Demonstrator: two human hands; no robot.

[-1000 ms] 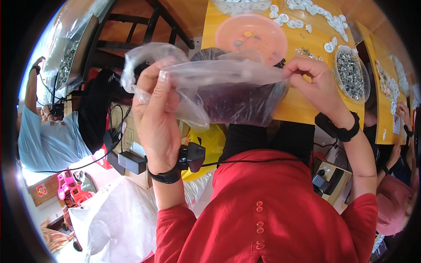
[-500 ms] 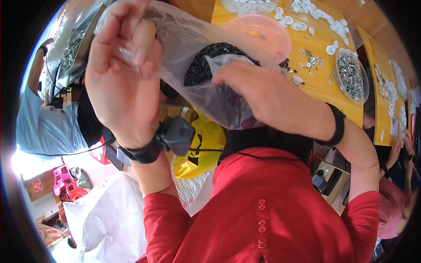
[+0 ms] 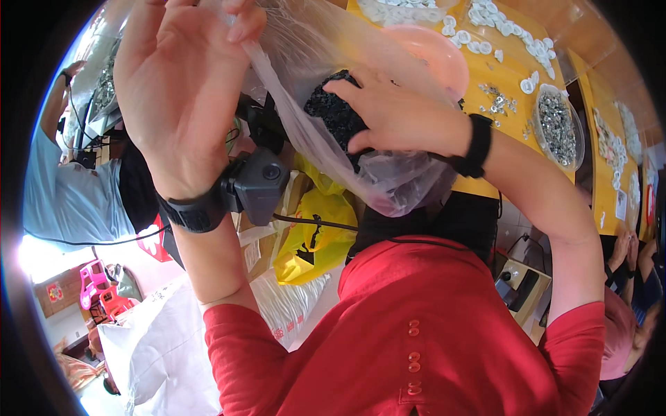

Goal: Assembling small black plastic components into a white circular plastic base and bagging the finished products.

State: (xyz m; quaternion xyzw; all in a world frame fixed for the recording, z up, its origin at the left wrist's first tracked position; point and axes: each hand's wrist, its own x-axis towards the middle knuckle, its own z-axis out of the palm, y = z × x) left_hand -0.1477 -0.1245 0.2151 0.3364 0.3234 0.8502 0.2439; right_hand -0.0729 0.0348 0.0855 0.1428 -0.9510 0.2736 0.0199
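Note:
A clear plastic bag (image 3: 406,177) spreads across the table's near edge, its mouth pulled up on the left. At that raised edge my left hand (image 3: 184,90) pinches the thin film between its fingers, the palm turned toward me. Inside the bag's mouth lies a heap of small black pieces (image 3: 329,111), too fine to name. My right hand (image 3: 409,118) reaches over this heap from the right, fingers spread, its fingertips at or on the pieces. Part of the heap is hidden beneath that hand and the film.
Behind the bag stands a pink round tray (image 3: 444,59). To the right, a clear bowl (image 3: 579,139) holds small metal parts; more loose parts (image 3: 497,100) and white round pieces (image 3: 513,28) lie on the yellow table (image 3: 524,163). A yellow bag (image 3: 319,236) sits below. Other people work at both sides.
My right hand has let go of the bag's near edge and spread its fingers over the black pieces. My left hand has moved up and left, stretching the film.

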